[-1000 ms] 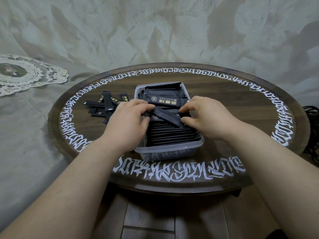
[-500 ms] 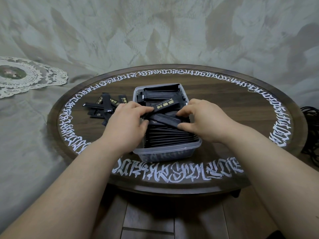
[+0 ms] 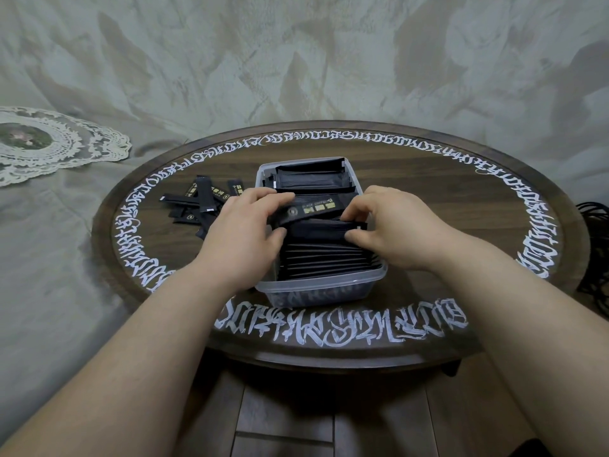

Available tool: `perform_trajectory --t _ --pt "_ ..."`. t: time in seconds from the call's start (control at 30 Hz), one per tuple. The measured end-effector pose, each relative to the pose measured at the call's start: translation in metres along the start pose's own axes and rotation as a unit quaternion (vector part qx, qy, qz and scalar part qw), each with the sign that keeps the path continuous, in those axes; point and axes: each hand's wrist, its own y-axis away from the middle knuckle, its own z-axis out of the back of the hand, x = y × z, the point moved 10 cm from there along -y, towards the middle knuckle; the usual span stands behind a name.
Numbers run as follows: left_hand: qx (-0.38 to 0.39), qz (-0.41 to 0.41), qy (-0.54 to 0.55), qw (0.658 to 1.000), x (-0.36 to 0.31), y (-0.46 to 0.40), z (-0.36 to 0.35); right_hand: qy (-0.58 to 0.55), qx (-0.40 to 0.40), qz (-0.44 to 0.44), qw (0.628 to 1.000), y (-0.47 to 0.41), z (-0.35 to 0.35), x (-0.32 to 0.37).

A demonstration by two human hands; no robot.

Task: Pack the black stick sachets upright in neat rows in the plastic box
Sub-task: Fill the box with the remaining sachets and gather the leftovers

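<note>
Here the left hand [image 3: 240, 235] and right hand [image 3: 392, 229] each pinch an end of a small bundle of black stick sachets [image 3: 321, 225] over the plastic box [image 3: 316, 288] (perhaps several sticks; the count is unclear). Below the fingertips stands the packed row. Judged best: level both ends, then press straight down, keeping the neighbours upright; loose sachets [image 3: 197, 202] wait beyond the left knuckles.

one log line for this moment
left hand + right hand: pinching sachet | over plastic box | loose sachets: on table
</note>
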Motion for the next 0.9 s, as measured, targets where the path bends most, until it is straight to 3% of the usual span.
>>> perform_trajectory --t 0.23,0.5,0.9 --pt "-0.016 -0.022 0.040 0.999 -0.004 0.002 0.005 -0.034 -0.023 0.004 0.999 0.004 0.007 -0.005" --pt "-0.094 0.025 0.076 0.992 0.004 0.003 0.021 -0.106 -0.002 0.008 0.994 0.008 0.007 -0.005" --pt "0.016 -0.006 0.022 1.000 -0.008 0.011 0.010 -0.098 0.015 -0.004 0.995 0.010 0.007 -0.004"
